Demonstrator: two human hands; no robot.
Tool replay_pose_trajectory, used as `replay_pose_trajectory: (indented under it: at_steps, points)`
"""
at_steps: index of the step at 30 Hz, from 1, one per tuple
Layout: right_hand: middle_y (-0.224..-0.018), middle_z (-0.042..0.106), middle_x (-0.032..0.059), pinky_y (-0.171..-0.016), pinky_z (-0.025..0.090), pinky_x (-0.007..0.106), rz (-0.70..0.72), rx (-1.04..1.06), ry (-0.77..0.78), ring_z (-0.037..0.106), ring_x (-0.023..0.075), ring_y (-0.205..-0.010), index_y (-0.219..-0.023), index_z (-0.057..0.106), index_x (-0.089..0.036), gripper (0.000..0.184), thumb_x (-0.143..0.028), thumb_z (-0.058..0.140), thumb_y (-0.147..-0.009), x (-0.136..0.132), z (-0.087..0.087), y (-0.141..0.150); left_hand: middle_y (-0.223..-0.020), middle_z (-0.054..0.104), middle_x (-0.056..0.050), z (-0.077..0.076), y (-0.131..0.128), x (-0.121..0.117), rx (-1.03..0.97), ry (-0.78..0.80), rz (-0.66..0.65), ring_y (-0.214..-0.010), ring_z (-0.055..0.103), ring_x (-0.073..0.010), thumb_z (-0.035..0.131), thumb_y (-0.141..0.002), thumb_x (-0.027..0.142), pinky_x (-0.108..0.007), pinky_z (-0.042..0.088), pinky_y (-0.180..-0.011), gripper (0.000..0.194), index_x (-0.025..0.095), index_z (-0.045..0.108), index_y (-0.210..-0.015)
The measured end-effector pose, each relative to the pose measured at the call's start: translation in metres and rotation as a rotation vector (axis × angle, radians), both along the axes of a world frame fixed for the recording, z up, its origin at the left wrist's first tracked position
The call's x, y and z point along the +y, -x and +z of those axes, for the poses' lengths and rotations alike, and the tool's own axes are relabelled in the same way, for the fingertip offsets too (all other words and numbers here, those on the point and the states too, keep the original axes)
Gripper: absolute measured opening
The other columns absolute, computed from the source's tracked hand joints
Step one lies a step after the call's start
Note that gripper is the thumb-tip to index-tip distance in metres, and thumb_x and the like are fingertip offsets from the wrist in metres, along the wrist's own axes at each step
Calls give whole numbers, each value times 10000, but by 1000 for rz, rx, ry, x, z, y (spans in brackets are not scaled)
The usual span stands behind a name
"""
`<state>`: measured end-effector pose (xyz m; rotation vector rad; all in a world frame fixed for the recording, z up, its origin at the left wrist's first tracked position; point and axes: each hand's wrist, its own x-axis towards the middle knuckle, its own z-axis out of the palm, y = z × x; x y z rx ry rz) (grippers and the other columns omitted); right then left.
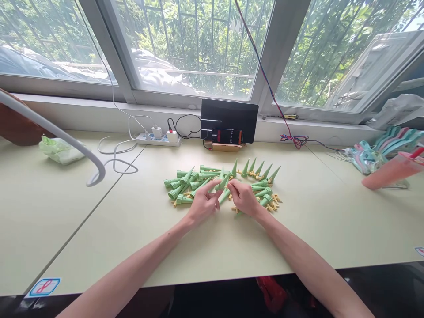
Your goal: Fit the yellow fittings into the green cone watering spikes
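Note:
My left hand [204,202] grips a green plastic plant-watering spike [223,182] between thumb and fingers, its tip pointing up and to the right. Beside it, my right hand [245,198] is closed in a pinch on a small yellow plastic valve, mostly hidden by the fingers, at the spike's side. More green spikes lie in a pile [180,189] to the left of my hands. Several others stand upright in a curved row [252,166] behind my right hand. Loose yellow valves [274,204] lie to the right, by further green spikes [264,192].
A phone [227,136] leans against a dark tablet [229,115] at the back. A power strip [157,138] with white cables stands to its left. A white curved arm [62,132] crosses the left side. A pink-red cup [391,171] tilts at the right.

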<state>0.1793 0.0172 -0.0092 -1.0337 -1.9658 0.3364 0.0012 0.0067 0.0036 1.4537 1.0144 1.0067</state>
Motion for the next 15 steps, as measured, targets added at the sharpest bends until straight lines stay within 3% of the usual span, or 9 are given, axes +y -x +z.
replay_pose_trajectory:
  at_steps: [5, 10, 12, 15]
  points:
    - [-588, 441, -34, -528, 351, 247, -3, 29, 19, 393, 119, -502, -778, 511, -209, 284, -305, 384, -1012, -1, 2, 1, -445, 562, 44, -2, 0, 0, 17, 3, 5, -379, 520, -136, 635, -839, 442, -231, 430, -403, 513, 184, 565, -1278]
    - [-570, 448, -51, -502, 382, 238, -27, 70, 73, 434, 120, -475, -1040, 567, -199, 209, -336, 414, -1005, -3, 4, 3, -443, 528, 49, 4, -2, -2, -9, 25, 34, -406, 529, -136, 654, -829, 449, -223, 425, -408, 480, 183, 604, -1225]
    - [-632, 513, -35, -502, 412, 237, -23, 79, 94, 468, 116, -476, -1148, 548, -196, 243, -347, 429, -999, -3, 4, 3, -470, 530, 46, 6, -3, -2, -32, 30, 46, -417, 537, -134, 662, -822, 457, -218, 422, -396, 466, 183, 617, -1195]
    - [-811, 614, 18, -510, 449, 248, -26, 83, 81, 501, 107, -483, -1215, 534, -203, 282, -345, 472, -981, -2, 5, 4, -665, 635, -1, 7, -3, -1, -69, 21, 61, -431, 539, -109, 656, -821, 478, -215, 422, -378, 439, 181, 632, -1143]
